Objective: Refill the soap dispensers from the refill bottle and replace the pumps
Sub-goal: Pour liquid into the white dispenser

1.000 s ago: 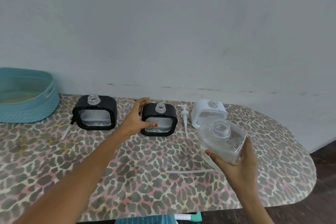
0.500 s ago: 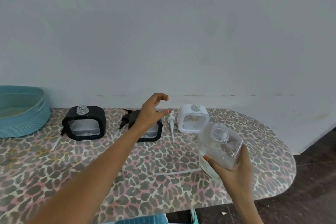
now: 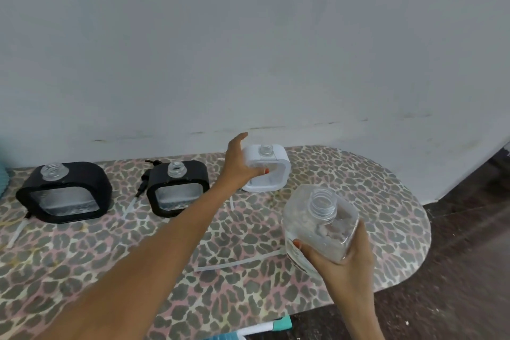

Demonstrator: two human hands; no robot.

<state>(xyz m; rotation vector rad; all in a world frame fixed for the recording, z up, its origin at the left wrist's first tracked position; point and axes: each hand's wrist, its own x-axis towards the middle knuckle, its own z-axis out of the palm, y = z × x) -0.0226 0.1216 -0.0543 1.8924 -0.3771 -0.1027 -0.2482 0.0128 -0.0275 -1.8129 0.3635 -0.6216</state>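
Well, three soap dispensers stand on the leopard-print counter (image 3: 372,201), all with their necks bare and no pumps on. Two are black and one is white. The white dispenser (image 3: 278,159) is right at the left hand (image 3: 238,165). The nearer black dispenser (image 3: 193,171) sits just to the left of that hand, and the farther black dispenser (image 3: 82,174) is well off to its left. Both black ones show a little clear liquid at the bottom.

I can make out one black pump (image 3: 145,176), lying behind and to the left of the nearer black dispenser, with its pale tube trailing toward me. A second thin tube (image 3: 19,229) pokes out by the farther black dispenser. A third, loose tube (image 3: 237,262) lies flat between the two forearms, just left of the right hand (image 3: 339,259).

There is one refill bottle (image 3: 317,218), clear, square-shouldered and uncapped. The right hand grasps it from below, thumb on the near side and fingers wrapped round the far side. It is off the counter and tilted, its threaded neck leaning up and away toward the white dispenser.

The left hand is spread wide at the white dispenser's upper left corner. Its thumb tip touches the front window, while the fingers reach up past the top edge, fairly straight and not closed down on it.
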